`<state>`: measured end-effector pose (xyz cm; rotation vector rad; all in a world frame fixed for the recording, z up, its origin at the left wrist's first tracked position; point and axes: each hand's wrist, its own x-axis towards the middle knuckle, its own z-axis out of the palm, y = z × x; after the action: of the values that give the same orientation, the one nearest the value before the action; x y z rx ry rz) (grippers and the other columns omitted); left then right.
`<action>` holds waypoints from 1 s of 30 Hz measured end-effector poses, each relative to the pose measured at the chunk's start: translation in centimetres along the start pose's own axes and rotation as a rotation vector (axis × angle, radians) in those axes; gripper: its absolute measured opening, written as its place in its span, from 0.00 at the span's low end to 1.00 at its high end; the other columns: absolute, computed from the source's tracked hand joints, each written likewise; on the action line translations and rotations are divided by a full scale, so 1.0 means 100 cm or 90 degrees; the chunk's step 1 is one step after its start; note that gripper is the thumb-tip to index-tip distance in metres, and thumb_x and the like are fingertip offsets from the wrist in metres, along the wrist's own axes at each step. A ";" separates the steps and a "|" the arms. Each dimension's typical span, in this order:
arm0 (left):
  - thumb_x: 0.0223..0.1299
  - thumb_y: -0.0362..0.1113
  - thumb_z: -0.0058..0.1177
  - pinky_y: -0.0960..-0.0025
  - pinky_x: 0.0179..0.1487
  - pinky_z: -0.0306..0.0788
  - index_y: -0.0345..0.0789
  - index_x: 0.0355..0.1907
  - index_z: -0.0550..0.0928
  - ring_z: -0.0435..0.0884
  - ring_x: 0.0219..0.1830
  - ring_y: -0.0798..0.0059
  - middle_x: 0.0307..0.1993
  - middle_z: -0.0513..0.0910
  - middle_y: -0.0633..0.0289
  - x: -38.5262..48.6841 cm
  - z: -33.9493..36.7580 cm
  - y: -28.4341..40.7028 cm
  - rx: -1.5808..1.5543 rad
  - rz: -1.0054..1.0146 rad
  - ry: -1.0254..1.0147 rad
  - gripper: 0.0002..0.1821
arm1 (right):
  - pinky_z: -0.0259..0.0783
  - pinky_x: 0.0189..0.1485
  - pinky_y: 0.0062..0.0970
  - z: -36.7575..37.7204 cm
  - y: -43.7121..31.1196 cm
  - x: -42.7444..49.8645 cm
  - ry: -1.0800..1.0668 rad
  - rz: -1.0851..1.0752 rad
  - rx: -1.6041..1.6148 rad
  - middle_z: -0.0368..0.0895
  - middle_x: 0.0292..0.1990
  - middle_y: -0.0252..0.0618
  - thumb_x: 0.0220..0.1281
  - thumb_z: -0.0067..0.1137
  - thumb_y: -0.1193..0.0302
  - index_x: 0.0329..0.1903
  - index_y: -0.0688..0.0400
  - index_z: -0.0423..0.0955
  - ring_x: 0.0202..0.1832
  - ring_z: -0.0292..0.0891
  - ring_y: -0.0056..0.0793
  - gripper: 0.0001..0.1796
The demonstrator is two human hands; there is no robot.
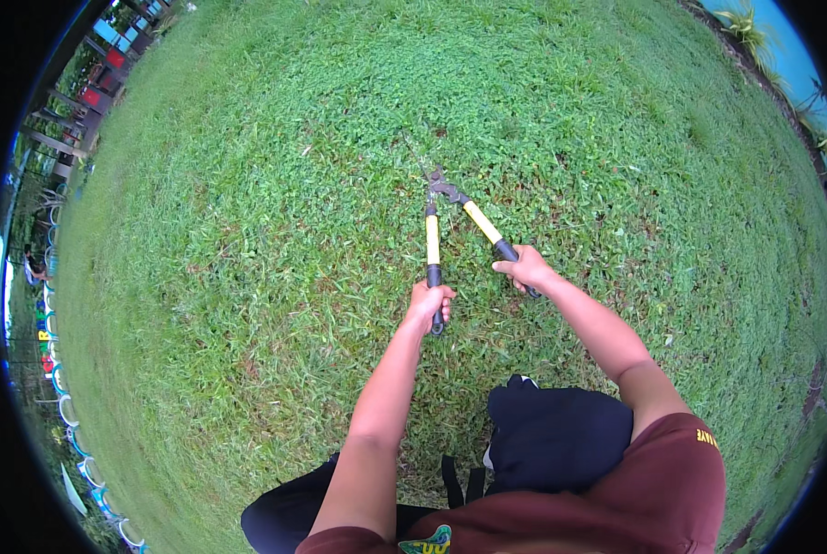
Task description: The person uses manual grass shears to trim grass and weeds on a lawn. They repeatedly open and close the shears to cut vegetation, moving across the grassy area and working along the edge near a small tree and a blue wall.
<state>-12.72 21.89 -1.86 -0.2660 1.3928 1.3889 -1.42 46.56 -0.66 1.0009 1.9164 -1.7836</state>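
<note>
A pair of hedge shears [445,188] with yellow shafts and black grips points away from me, low over the grass [282,208]. My left hand [429,303] wraps the left black grip, whose end loop shows below the fist. Around the right grip closes my right hand [525,269], a little farther out and to the right. The two handles stand apart in a V. Past the pivot, the blades run into the green growth and are partly hidden, so their exact spread is hard to tell.
My bent knee in dark trousers [559,436] is close below my right forearm. Along the far left runs a row of white and blue tyre-like rings [69,410]. Red seats or panels [92,97] stand at upper left. A blue wall [787,55] with spiky plants [746,31] borders the upper right.
</note>
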 end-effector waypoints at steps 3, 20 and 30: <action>0.53 0.23 0.60 0.73 0.14 0.61 0.39 0.32 0.68 0.67 0.12 0.81 0.16 0.70 0.69 -0.010 -0.046 0.030 0.149 0.015 0.063 0.14 | 0.63 0.13 0.26 -0.057 -0.017 0.002 -0.005 -0.031 -0.089 0.75 0.20 0.33 0.59 0.71 0.62 0.41 0.61 0.71 0.12 0.67 0.20 0.20; 0.57 0.23 0.60 0.75 0.14 0.64 0.37 0.34 0.67 0.68 0.14 0.82 0.19 0.71 0.69 -0.020 0.023 0.005 -0.047 0.053 -0.011 0.15 | 0.64 0.14 0.23 -0.053 -0.012 -0.021 -0.061 -0.029 0.011 0.74 0.21 0.31 0.59 0.72 0.60 0.36 0.59 0.68 0.13 0.67 0.18 0.21; 0.56 0.21 0.57 0.74 0.15 0.63 0.36 0.36 0.66 0.66 0.14 0.82 0.19 0.69 0.68 0.012 0.052 0.015 -0.118 0.010 0.032 0.14 | 0.63 0.13 0.24 -0.011 -0.047 -0.007 0.071 -0.001 -0.079 0.72 0.21 0.32 0.60 0.70 0.61 0.35 0.60 0.68 0.13 0.67 0.19 0.21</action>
<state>-11.65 27.14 -0.50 -0.4144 1.3104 1.5354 -3.92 47.59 3.43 1.0757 2.0656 -1.6189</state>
